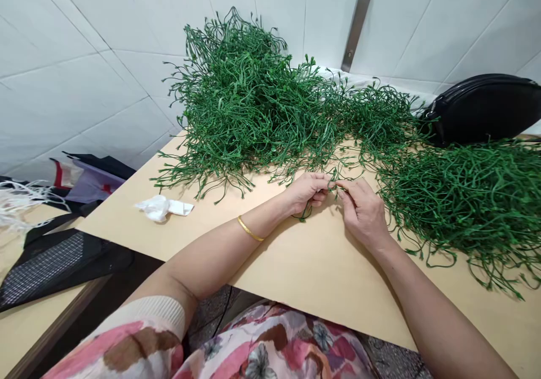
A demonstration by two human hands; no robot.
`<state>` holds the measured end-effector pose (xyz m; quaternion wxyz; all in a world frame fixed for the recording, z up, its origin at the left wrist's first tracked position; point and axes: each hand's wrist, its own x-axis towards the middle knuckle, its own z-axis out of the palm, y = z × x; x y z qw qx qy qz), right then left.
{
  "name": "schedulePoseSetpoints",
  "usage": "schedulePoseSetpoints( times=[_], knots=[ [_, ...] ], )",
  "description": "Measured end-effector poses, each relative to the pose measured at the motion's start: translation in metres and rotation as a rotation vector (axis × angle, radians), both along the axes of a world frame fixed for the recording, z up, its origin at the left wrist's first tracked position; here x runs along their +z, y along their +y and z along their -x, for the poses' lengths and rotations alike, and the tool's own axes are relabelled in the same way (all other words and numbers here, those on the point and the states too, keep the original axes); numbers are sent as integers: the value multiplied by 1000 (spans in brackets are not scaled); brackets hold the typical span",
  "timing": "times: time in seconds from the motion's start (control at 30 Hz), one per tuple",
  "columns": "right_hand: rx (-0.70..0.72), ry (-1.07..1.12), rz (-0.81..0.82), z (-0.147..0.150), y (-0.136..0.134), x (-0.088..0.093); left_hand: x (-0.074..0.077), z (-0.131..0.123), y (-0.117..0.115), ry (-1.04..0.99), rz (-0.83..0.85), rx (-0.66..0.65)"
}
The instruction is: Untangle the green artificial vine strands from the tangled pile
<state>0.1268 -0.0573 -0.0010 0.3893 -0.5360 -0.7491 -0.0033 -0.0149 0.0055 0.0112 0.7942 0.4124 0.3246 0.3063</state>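
My left hand (311,192) and my right hand (362,210) meet above the tabletop, fingertips pinched close together. Between them is a thin green artificial stem (333,177), and a loose end of it hangs below the left fingers. Both hands are closed on it; the fingers cover most of the stem. Behind them lies a large tangled heap of green artificial stems (249,102) with small budded tips. Another pile of the same stems (469,198) spreads beside my right hand.
A crumpled white tissue (157,207) lies left of my forearm. At the back right, a black bag (486,108) stands against the tiled wall (406,23). Left of the table (270,266) are a black mesh item (51,266) and white strands (21,201).
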Motion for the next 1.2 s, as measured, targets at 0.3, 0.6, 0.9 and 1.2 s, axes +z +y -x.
schedulePoseSetpoints(
  times=[0.3,0.6,0.9,1.2],
  knots=[
    [-52,6,33,2,3,-1,0,1,1,9,11,-36],
    [-63,-59,129,1,4,0,4,-10,-10,60,-33,122],
    [92,104,253,-7,6,9,5,-17,-19,89,-16,192],
    [325,382,340,18,-29,39,0,-18,-8,113,-40,359]
  ],
)
